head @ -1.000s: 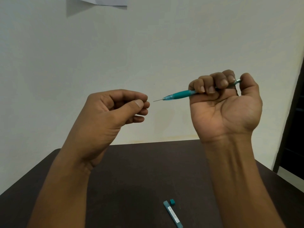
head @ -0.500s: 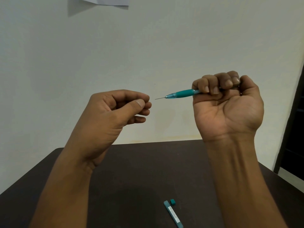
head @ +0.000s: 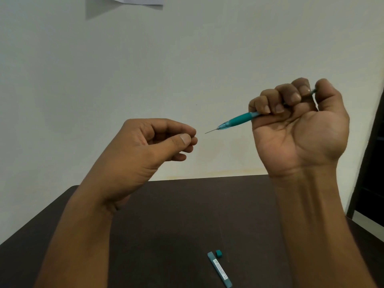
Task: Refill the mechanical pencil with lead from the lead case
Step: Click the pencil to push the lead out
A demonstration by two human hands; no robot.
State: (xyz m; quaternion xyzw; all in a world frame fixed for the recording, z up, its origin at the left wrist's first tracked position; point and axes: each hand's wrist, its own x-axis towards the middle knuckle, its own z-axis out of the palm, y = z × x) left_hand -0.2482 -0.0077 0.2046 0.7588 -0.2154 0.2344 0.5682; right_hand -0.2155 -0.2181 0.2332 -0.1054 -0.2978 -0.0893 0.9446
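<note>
My right hand (head: 301,129) is raised in a fist around a teal mechanical pencil (head: 239,119), thumb over its back end. The pencil points left and slightly down, with a thin lead (head: 211,130) sticking out of its tip. My left hand (head: 149,150) is held up just left of the lead tip, fingers curled and thumb against the forefinger; nothing shows between them and it does not touch the lead. The teal lead case (head: 219,269) lies on the dark table (head: 187,215) below, with its small teal cap (head: 218,253) beside its upper end.
A pale wall stands right behind the table's far edge. A sheet of paper (head: 135,0) hangs at the top of the wall. A dark door frame (head: 369,163) runs down the right side.
My right hand has tilted the pencil tip lower and drawn slightly to the right, with the thumb lifting off the back end again. The left hand stays nearly still.
</note>
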